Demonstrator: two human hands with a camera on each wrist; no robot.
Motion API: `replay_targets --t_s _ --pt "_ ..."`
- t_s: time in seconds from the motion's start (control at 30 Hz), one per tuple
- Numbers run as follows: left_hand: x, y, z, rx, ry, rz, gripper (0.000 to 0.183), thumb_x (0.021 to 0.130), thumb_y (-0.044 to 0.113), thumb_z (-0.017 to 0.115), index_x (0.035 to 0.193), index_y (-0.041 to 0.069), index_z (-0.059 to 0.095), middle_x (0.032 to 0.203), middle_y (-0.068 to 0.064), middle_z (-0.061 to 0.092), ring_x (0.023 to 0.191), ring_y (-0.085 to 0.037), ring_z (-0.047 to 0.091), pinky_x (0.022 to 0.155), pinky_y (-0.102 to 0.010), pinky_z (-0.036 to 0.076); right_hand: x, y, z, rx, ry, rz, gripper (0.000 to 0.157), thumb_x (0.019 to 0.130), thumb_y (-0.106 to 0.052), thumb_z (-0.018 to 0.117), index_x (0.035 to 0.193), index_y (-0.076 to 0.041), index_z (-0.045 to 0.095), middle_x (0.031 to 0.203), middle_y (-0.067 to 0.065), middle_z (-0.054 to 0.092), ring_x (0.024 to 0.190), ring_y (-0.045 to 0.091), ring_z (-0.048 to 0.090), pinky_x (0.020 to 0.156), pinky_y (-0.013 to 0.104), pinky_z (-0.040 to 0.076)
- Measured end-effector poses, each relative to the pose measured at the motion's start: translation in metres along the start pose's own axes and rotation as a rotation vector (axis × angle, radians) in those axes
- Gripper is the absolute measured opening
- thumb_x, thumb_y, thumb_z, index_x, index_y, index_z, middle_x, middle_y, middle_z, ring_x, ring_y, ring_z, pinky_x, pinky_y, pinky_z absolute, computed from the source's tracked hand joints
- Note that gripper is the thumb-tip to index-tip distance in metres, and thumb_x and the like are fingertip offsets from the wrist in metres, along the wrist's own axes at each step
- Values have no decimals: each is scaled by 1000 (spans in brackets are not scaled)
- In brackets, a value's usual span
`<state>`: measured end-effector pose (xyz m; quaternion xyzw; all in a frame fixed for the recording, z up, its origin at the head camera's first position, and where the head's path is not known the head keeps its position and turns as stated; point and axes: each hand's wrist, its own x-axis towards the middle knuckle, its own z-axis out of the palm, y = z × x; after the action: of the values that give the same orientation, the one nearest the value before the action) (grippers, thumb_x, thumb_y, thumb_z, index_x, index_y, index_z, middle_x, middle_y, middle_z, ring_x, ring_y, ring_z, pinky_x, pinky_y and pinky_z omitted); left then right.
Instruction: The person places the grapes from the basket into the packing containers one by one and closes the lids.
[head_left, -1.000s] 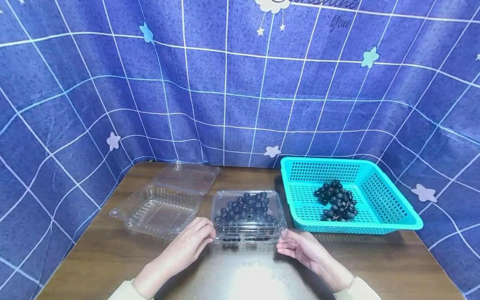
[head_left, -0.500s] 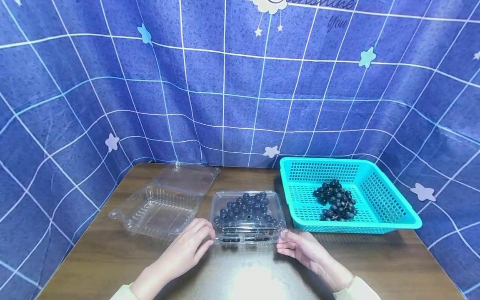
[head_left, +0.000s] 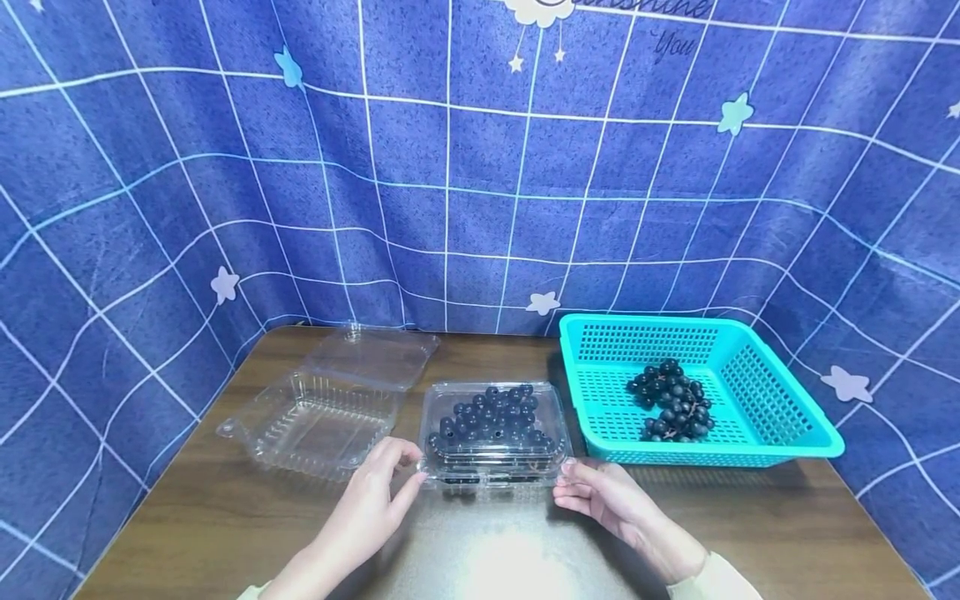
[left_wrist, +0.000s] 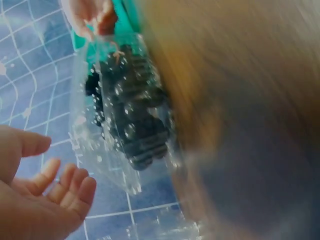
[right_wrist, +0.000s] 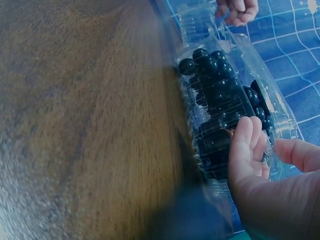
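A clear plastic clamshell box [head_left: 491,454] filled with dark grapes [head_left: 491,414] sits on the table with its lid down. At its front right corner my right hand [head_left: 611,504] pinches the edge, thumb above and fingers below; the right wrist view shows those fingers [right_wrist: 242,145] against the box's side. My left hand [head_left: 375,492] is beside the front left corner, its fingers loosely bent. In the left wrist view this left hand [left_wrist: 47,190] is apart from the box [left_wrist: 125,110], with a gap between thumb and fingers and nothing in them.
An opened, see-through clamshell container [head_left: 322,425] lies to the left, its lid [head_left: 375,354] folded back. On the right stands a turquoise basket [head_left: 780,454] with a bunch of dark grapes [head_left: 675,404]. A blue gridded curtain [head_left: 480,225] surrounds the wooden table [head_left: 225,533].
My left hand has come away from the box's front left corner, its thumb and fingers spreading apart. The right hand and the box stay in place.
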<state>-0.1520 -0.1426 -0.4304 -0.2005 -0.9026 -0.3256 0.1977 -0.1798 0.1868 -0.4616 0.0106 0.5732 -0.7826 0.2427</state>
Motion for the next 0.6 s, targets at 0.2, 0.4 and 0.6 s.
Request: replay_targets --t_s 0.2,0.4,0.6 --pt "-2 9 -2 -151 -6 -224 32 80 5 70 109 1 57 99 -4 59 84 -12 57 70 -21 55 0 0 0 -4 3 -3 20 92 -10 54 106 3 47 89 6 62 83 15 65 89 33 55" --pt "-5 11 -1 -272 -108 -440 38 87 13 64 120 0 52 114 -11 54 82 -12 56 64 -18 52 0 0 0 0 10 -2 19 91 -9 55 105 2 48 88 5 63 82 15 65 88 33 56" --pt "-8 10 1 -364 -157 -536 50 89 20 62 129 -3 43 118 -15 54 86 -15 60 71 -25 55 0 0 0 10 8 -3 16 91 -10 55 102 0 50 87 4 63 82 15 66 88 33 56"
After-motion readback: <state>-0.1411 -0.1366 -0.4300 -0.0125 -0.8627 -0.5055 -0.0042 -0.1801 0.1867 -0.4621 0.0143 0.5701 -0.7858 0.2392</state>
